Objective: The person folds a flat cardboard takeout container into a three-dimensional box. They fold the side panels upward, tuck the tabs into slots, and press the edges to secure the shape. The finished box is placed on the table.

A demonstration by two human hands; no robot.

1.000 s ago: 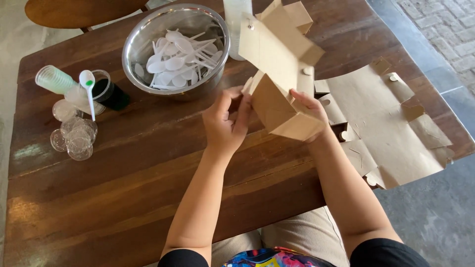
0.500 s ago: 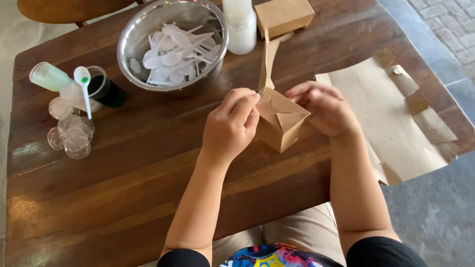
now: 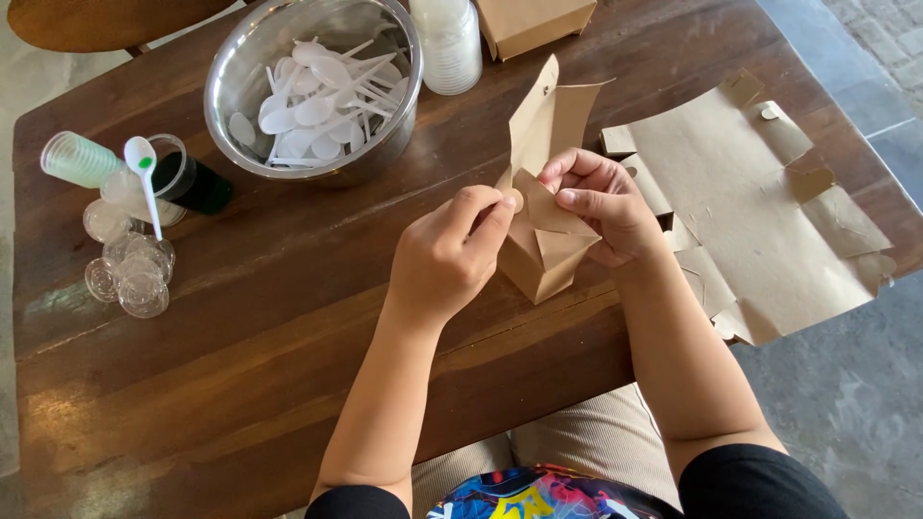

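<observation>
A small brown cardboard box (image 3: 543,252) stands half folded on the dark wooden table (image 3: 240,365), one tall flap sticking up. My left hand (image 3: 450,258) pinches a side flap at the box's top left. My right hand (image 3: 598,202) grips the opposite flaps and presses them inward over the opening. Both hands touch the box at once.
A steel bowl (image 3: 317,86) of white plastic spoons sits at the back. Flat brown box blanks (image 3: 760,192) lie at the right edge. Clear plastic lids (image 3: 130,274), a cup stack (image 3: 77,159), a dark pot with a spoon (image 3: 187,181), a white cup stack (image 3: 447,43) and a finished box (image 3: 534,21) stand around.
The box came down from in front of the bowl to the table and its wide flaps have been folded inward. Both hands shifted onto the top flaps.
</observation>
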